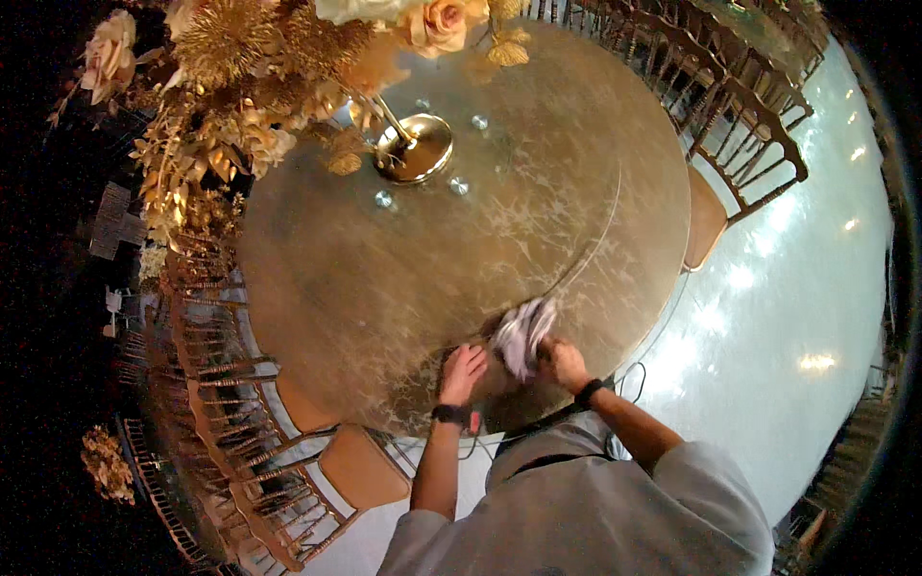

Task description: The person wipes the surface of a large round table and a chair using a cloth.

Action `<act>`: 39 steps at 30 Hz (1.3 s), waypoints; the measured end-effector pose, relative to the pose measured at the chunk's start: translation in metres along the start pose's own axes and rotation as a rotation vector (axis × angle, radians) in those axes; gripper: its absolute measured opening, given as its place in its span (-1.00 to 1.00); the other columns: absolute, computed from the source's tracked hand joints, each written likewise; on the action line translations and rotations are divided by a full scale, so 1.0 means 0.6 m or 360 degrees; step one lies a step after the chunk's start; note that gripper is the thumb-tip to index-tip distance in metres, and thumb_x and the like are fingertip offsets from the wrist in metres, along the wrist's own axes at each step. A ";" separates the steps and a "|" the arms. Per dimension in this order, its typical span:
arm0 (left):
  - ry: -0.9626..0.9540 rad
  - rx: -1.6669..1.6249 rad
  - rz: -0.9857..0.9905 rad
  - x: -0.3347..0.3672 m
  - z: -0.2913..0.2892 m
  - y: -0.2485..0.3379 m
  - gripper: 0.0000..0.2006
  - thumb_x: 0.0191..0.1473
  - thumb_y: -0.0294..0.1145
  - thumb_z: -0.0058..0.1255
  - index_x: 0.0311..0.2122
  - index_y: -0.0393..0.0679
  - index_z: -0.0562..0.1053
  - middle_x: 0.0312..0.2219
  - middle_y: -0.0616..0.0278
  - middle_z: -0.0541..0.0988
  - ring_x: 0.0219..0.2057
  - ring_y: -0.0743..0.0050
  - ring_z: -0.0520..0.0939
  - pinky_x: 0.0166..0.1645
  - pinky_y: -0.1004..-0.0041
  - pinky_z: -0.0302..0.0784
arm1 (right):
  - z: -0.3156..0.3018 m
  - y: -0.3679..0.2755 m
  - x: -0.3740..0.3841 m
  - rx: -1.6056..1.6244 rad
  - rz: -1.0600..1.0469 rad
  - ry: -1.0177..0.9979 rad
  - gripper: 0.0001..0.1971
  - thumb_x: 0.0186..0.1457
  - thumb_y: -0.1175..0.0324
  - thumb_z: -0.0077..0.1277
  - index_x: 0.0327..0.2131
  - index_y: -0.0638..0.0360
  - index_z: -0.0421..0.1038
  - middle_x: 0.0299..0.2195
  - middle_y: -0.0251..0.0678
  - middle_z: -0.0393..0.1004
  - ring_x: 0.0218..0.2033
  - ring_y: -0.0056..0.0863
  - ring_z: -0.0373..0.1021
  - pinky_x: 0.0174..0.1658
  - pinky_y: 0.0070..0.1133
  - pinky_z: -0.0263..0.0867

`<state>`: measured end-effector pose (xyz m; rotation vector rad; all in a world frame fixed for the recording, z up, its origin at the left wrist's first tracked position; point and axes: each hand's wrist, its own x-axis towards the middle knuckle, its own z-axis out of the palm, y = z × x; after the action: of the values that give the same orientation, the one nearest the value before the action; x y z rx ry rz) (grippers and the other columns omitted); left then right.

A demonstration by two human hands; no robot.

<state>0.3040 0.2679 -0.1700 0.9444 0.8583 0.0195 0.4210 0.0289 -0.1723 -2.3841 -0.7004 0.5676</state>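
A crumpled striped cloth [524,336], pale and dark, lies on the round brown marble-patterned table [423,278] near its front edge. My right hand [567,365] is closed on the cloth's right side, with the fingertips partly hidden in shadow. Just left of the cloth, my left hand [464,372] is at the tabletop, fingers stretched forward, holding nothing I can see. A dark band circles each wrist.
A tall flower arrangement [279,58] rises from a round gold base [414,149] on the table, with small glass candle holders [459,186] around it. Gold chairs [735,125] with tan seats stand along the right; more chairs [226,413] line the left. A thin cable [634,376] hangs near the front edge.
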 end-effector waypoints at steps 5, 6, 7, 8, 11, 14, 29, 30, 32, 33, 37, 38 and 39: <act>0.0045 -0.0035 0.0020 0.068 -0.025 -0.026 -0.44 0.16 0.05 -0.14 0.05 -0.27 0.33 0.00 0.07 0.44 0.07 0.27 0.40 0.08 0.28 0.33 | -0.022 -0.094 -0.064 0.0279 -0.0246 -0.0364 -0.63 -0.10 0.37 -0.02 -0.13 0.13 0.33 -0.25 0.02 0.44 -0.24 0.03 0.37 -0.22 -0.23 0.31; 0.0017 -0.0006 -0.0001 0.064 -0.020 -0.018 -0.41 0.20 0.08 -0.24 0.10 -0.24 0.30 0.05 0.12 0.40 0.13 0.32 0.35 0.10 0.28 0.32 | -0.024 -0.084 -0.066 0.0272 -0.0243 -0.0353 -0.63 -0.10 0.37 -0.02 -0.13 0.13 0.33 -0.25 0.02 0.44 -0.24 0.03 0.37 -0.22 -0.23 0.31; -0.0054 0.0243 0.0040 0.058 -0.023 -0.003 -0.36 0.18 0.14 -0.24 0.10 -0.27 0.30 0.06 0.11 0.39 0.14 0.32 0.33 0.11 0.28 0.31 | -0.022 -0.063 -0.066 0.0249 -0.0289 -0.0407 -0.63 -0.09 0.36 -0.01 -0.12 0.12 0.33 -0.22 0.01 0.43 -0.23 0.02 0.37 -0.20 -0.23 0.31; -0.0064 0.0244 0.0040 0.056 -0.017 0.007 -0.36 0.18 0.14 -0.24 0.10 -0.27 0.30 0.06 0.11 0.39 0.14 0.32 0.33 0.11 0.28 0.31 | -0.020 -0.042 -0.067 0.0227 -0.0333 -0.0463 -0.63 -0.08 0.35 0.00 -0.11 0.11 0.33 -0.20 0.01 0.43 -0.22 0.02 0.37 -0.19 -0.23 0.31; 0.0099 0.0104 0.0083 0.060 -0.060 0.007 -0.40 0.12 0.04 -0.04 0.01 -0.37 0.34 -0.03 0.04 0.46 0.05 0.29 0.44 0.08 0.40 0.35 | -0.045 -0.026 -0.064 0.0199 -0.0309 -0.0465 -0.65 -0.06 0.33 0.00 -0.14 0.12 0.34 -0.25 0.00 0.44 -0.23 0.03 0.37 -0.20 -0.24 0.30; 0.0234 -0.0102 0.0022 0.048 -0.056 0.026 -0.44 0.15 -0.01 -0.07 0.02 -0.37 0.34 -0.05 0.09 0.47 0.00 0.35 0.47 0.04 0.46 0.36 | -0.108 -0.025 -0.066 0.0154 -0.0179 -0.0475 -0.68 -0.07 0.33 -0.02 -0.17 0.14 0.36 -0.32 0.00 0.46 -0.28 0.02 0.39 -0.26 -0.24 0.31; 0.0395 -0.0399 0.0107 0.035 -0.093 0.101 -0.27 0.15 -0.03 -0.10 0.24 -0.32 -0.03 0.16 0.04 0.20 0.14 0.18 0.31 0.19 0.30 0.34 | -0.113 0.010 -0.097 0.0255 -0.0025 -0.0185 -0.64 -0.14 0.37 0.00 -0.17 0.17 0.35 -0.30 -0.01 0.44 -0.28 -0.02 0.39 -0.24 -0.27 0.31; 0.0378 -0.0432 0.0090 0.036 -0.090 0.099 -0.27 0.15 -0.03 -0.11 0.23 -0.35 -0.02 0.15 0.04 0.21 0.14 0.18 0.31 0.20 0.29 0.33 | -0.115 0.007 -0.097 0.0261 -0.0034 -0.0185 -0.64 -0.14 0.37 0.00 -0.17 0.17 0.35 -0.30 -0.01 0.44 -0.28 -0.02 0.39 -0.24 -0.27 0.31; 0.0314 -0.0446 0.0032 0.037 -0.088 0.095 -0.29 0.14 -0.03 -0.10 0.20 -0.37 0.02 0.14 0.04 0.24 0.14 0.19 0.31 0.19 0.31 0.34 | -0.118 0.004 -0.095 0.0315 0.0013 -0.0253 -0.62 -0.11 0.34 0.02 -0.13 0.16 0.35 -0.26 -0.02 0.44 -0.24 -0.04 0.40 -0.20 -0.30 0.33; 0.0354 -0.0498 -0.0003 0.036 -0.080 0.091 -0.33 0.15 -0.04 -0.10 0.18 -0.36 0.07 0.13 0.05 0.24 0.14 0.20 0.31 0.19 0.31 0.34 | -0.117 0.008 -0.095 0.0315 0.0008 -0.0250 -0.62 -0.11 0.34 0.02 -0.13 0.16 0.35 -0.26 -0.02 0.44 -0.24 -0.04 0.40 -0.20 -0.30 0.33; 0.0398 -0.0631 0.0003 0.049 -0.078 0.067 -0.46 0.19 -0.08 -0.13 0.11 -0.30 0.18 0.11 0.12 0.29 0.12 0.25 0.34 0.17 0.25 0.34 | -0.106 0.020 -0.099 0.0350 -0.0058 -0.0178 -0.58 -0.08 0.29 0.05 -0.09 0.17 0.34 -0.28 -0.04 0.44 -0.24 -0.05 0.40 -0.20 -0.31 0.33; 0.0433 -0.0712 -0.0032 0.051 -0.073 0.065 -0.48 0.20 -0.09 -0.14 0.11 -0.28 0.19 0.10 0.14 0.30 0.12 0.25 0.34 0.16 0.23 0.34 | -0.104 0.021 -0.101 0.0412 -0.0088 -0.0115 -0.57 -0.08 0.28 0.06 -0.09 0.18 0.34 -0.29 -0.04 0.44 -0.24 -0.06 0.40 -0.20 -0.32 0.33; 0.0432 -0.0707 -0.0033 0.053 -0.078 0.062 -0.48 0.20 -0.09 -0.14 0.11 -0.28 0.19 0.10 0.14 0.30 0.12 0.25 0.34 0.16 0.23 0.34 | -0.103 0.021 -0.102 0.0415 -0.0085 -0.0112 -0.57 -0.08 0.28 0.06 -0.09 0.18 0.34 -0.29 -0.04 0.44 -0.24 -0.06 0.40 -0.20 -0.32 0.33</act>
<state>0.3079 0.3351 -0.1774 0.5203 1.0595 0.3143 0.4112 -0.0416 -0.1204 -2.1068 -0.6740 0.6793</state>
